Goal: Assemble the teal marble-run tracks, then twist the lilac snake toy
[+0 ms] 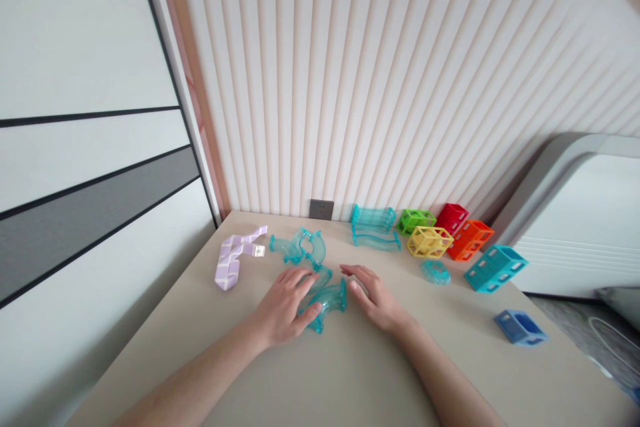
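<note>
My left hand (286, 305) rests on the beige table (350, 373), fingers curled over a curved clear-teal tube piece (331, 301), thumb at its near end. My right hand (374, 295) lies just right of that tube with fingers stretched out flat, touching its right end. More teal tube bends (300, 247) lie just beyond my hands.
A folded lilac-and-white snake puzzle (235, 255) lies at the left. Straight teal track pieces (374, 225), green, yellow, red, orange and teal open blocks (453, 237), a teal disc (435, 271) and a blue block (520, 327) sit at the right. A wall socket (321, 209) is behind.
</note>
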Demonstrator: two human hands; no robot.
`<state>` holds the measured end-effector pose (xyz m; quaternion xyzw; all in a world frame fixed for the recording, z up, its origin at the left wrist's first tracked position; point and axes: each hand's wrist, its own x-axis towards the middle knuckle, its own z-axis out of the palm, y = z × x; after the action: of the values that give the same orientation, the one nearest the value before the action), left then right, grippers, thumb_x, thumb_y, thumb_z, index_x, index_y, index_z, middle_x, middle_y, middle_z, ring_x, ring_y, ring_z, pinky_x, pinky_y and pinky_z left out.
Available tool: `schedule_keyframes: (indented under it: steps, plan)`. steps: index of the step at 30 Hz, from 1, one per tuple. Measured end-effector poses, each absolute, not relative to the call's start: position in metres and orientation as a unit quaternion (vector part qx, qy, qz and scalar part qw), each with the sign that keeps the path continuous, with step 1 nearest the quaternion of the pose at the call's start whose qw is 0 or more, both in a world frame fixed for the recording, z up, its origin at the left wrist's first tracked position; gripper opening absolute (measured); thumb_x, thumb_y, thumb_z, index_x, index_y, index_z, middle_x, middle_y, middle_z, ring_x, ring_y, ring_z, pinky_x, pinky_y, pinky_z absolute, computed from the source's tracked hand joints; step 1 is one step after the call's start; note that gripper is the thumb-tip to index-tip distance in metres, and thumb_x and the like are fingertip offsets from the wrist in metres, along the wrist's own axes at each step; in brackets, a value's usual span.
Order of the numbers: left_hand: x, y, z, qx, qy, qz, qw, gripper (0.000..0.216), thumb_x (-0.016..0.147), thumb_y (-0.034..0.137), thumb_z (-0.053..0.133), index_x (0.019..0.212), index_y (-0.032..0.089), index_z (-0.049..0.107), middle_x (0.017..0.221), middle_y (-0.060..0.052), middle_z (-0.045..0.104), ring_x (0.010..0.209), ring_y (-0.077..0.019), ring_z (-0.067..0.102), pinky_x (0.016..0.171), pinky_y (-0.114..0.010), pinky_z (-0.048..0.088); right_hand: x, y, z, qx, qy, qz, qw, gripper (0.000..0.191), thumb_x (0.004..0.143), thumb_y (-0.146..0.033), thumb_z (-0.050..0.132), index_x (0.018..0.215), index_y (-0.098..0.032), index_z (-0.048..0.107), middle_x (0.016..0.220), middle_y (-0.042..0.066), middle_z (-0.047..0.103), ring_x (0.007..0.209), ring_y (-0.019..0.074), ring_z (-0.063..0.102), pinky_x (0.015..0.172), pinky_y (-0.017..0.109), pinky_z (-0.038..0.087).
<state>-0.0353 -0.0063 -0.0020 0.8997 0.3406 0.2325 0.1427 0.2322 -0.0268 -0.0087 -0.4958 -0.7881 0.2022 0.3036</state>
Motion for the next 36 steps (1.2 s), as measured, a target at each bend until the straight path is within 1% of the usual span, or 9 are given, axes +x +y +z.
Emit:
schedule_keyframes:
  steps: [3,6,10,13,18,22,27,31,36]
  plan:
    - [-0.034,-0.006,-0.005,0.913,0.329,0.195,0.141,0.059,0.095,0.055,0.043,0.143,0.020,0.046,0.134,-0.013,0.056,0.126,-0.0302,0.050,0.114,-0.050,0.033,0.232,-0.013,-0.020,-0.516,-0.755,0.212,0.344,0.048,0.104,-0.046,0.026,0.128,-0.023,0.061,0.130,0.008,0.064,0.124,0.0219,0.056,0.109,0.043,0.040]
    - [-0.034,-0.006,-0.008,0.920,0.322,0.176,0.136,0.066,0.092,0.058,0.048,0.145,0.019,0.043,0.140,-0.015,0.051,0.130,-0.0321,0.047,0.116,-0.053,0.028,0.228,0.001,-0.024,-0.513,-0.754,0.206,0.354,0.052,0.104,-0.048,0.022,0.132,-0.024,0.059,0.136,0.007,0.061,0.130,0.0219,0.051,0.113,0.045,0.036]
    - [-0.035,-0.008,-0.009,0.925,0.312,0.171,0.133,0.064,0.087,0.049,0.058,0.143,0.021,0.045,0.144,-0.015,0.048,0.135,-0.0323,0.044,0.119,-0.053,0.025,0.221,0.011,-0.020,-0.478,-0.794,0.217,0.308,0.054,0.104,-0.049,0.020,0.140,-0.026,0.052,0.143,0.005,0.055,0.138,0.0216,0.043,0.117,0.048,0.030]
    - [-0.034,-0.008,-0.009,0.926,0.298,0.181,0.145,0.063,0.085,0.042,0.060,0.143,0.024,0.046,0.145,-0.012,0.048,0.135,-0.0319,0.044,0.120,-0.053,0.022,0.219,0.014,-0.018,-0.451,-0.819,0.231,0.270,0.053,0.104,-0.047,0.017,0.143,-0.030,0.048,0.146,0.002,0.052,0.141,0.0204,0.039,0.119,0.050,0.025]
    - [-0.035,-0.006,-0.010,0.927,0.294,0.173,0.155,0.063,0.084,0.041,0.060,0.143,0.023,0.047,0.146,-0.012,0.048,0.137,-0.0327,0.043,0.120,-0.054,0.022,0.219,0.017,-0.023,-0.453,-0.835,0.218,0.223,0.052,0.104,-0.046,0.019,0.148,-0.029,0.041,0.150,0.003,0.046,0.144,0.0222,0.033,0.120,0.053,0.021]
    - [-0.037,-0.004,-0.012,0.924,0.291,0.186,0.163,0.064,0.082,0.039,0.062,0.143,0.025,0.048,0.146,-0.011,0.049,0.136,-0.0329,0.044,0.120,-0.053,0.023,0.219,0.018,-0.025,-0.458,-0.834,0.216,0.218,0.050,0.104,-0.046,0.022,0.150,-0.030,0.037,0.151,0.002,0.044,0.145,0.0225,0.031,0.120,0.054,0.019]
    - [-0.037,-0.003,-0.012,0.930,0.271,0.179,0.173,0.065,0.081,0.041,0.062,0.142,0.025,0.048,0.148,-0.009,0.047,0.136,-0.0317,0.045,0.121,-0.051,0.021,0.218,0.020,-0.025,-0.473,-0.824,0.234,0.205,0.053,0.104,-0.048,0.019,0.151,-0.030,0.034,0.153,0.001,0.041,0.146,0.0214,0.027,0.121,0.054,0.015]
    - [-0.038,-0.002,-0.011,0.938,0.257,0.157,0.173,0.066,0.082,0.040,0.062,0.144,0.024,0.045,0.151,-0.010,0.044,0.141,-0.0312,0.037,0.121,-0.054,0.019,0.219,0.022,-0.027,-0.479,-0.814,0.230,0.237,0.052,0.103,-0.050,0.024,0.148,-0.029,0.041,0.149,0.004,0.047,0.144,0.0229,0.034,0.120,0.054,0.020]
    - [-0.039,0.000,-0.010,0.940,0.246,0.158,0.177,0.069,0.081,0.038,0.063,0.146,0.026,0.042,0.153,-0.009,0.042,0.144,-0.0317,0.032,0.120,-0.056,0.019,0.225,0.016,-0.024,-0.448,-0.805,0.245,0.303,0.048,0.098,-0.054,0.042,0.129,-0.025,0.063,0.136,0.009,0.061,0.133,0.0259,0.050,0.113,0.052,0.036]
